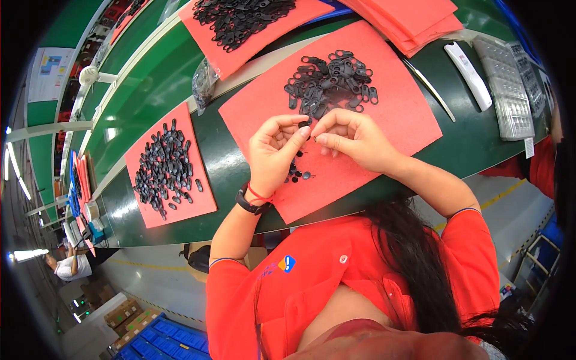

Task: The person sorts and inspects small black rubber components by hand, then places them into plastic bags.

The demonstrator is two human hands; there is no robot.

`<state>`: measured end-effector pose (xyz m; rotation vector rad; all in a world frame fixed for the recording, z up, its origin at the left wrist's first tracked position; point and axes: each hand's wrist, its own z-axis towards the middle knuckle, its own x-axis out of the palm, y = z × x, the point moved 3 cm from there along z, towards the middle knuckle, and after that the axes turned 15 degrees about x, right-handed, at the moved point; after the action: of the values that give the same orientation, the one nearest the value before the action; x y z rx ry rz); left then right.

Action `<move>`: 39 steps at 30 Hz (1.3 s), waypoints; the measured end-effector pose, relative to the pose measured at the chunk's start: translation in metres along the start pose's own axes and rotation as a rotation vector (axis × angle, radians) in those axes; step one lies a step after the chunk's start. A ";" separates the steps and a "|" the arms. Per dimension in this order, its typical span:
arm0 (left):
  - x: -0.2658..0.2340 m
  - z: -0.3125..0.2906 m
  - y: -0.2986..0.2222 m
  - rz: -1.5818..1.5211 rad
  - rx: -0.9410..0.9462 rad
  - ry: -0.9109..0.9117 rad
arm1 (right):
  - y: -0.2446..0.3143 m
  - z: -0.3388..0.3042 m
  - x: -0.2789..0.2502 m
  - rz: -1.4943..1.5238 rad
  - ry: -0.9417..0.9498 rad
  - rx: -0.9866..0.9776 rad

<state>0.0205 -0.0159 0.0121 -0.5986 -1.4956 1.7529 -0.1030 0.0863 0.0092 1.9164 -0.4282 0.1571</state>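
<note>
The left hand [273, 147] pinches a small black piece [304, 124]. Just beside it, the right hand's [357, 139] finger and thumb come close; I can't tell if they hold anything. More black pieces [330, 81] lie past the grip. Below is a blue-and-orange badge [287, 264].

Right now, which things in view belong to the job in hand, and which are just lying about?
Likely the job:
small black piece in the left hand
black looped pieces
red sheet underneath

Seemingly lying about:
white tool
clear plastic trays
</note>
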 end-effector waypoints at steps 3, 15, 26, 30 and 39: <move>0.003 -0.003 -0.001 0.033 0.064 -0.020 | 0.000 0.000 0.000 0.001 -0.001 0.032; 0.006 -0.008 0.000 0.048 0.111 -0.020 | -0.004 0.001 0.000 0.050 -0.105 -0.025; 0.009 -0.009 -0.002 0.112 0.154 -0.034 | -0.005 0.002 0.000 0.024 -0.121 -0.027; 0.008 -0.010 -0.003 0.179 0.178 -0.029 | -0.006 0.002 0.000 -0.017 -0.121 -0.020; 0.010 -0.009 -0.004 0.205 0.192 -0.014 | -0.010 0.002 0.003 -0.065 -0.089 -0.043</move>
<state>0.0223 -0.0021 0.0155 -0.6592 -1.2925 2.0345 -0.0969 0.0868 0.0001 1.8974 -0.4244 0.0196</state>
